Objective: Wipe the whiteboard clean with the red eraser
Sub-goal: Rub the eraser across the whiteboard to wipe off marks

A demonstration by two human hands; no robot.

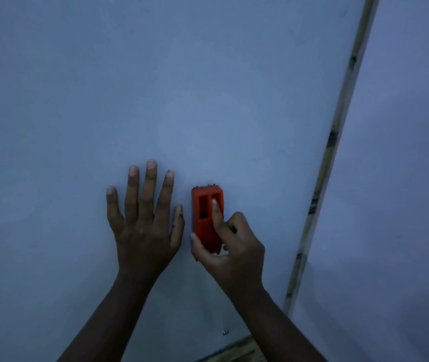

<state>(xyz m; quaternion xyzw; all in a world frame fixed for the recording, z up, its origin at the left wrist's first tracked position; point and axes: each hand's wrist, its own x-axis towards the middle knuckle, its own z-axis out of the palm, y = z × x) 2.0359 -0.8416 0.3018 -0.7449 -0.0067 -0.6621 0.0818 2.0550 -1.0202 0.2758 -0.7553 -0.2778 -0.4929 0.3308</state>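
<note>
Your right hand [230, 237] only pinches the red eraser [207, 218] against the whiteboard [208, 87]; left hand [143, 218] spread flat — push hard and it could slip.

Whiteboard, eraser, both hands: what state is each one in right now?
whiteboard: looks clean, no writing that I can see.
red eraser: pressed against the board, long side pointing up.
right hand: shut on the eraser, index finger lying along its back.
left hand: open, fingers spread, flat on the board beside the eraser.
frame: stained with dark marks.
</note>
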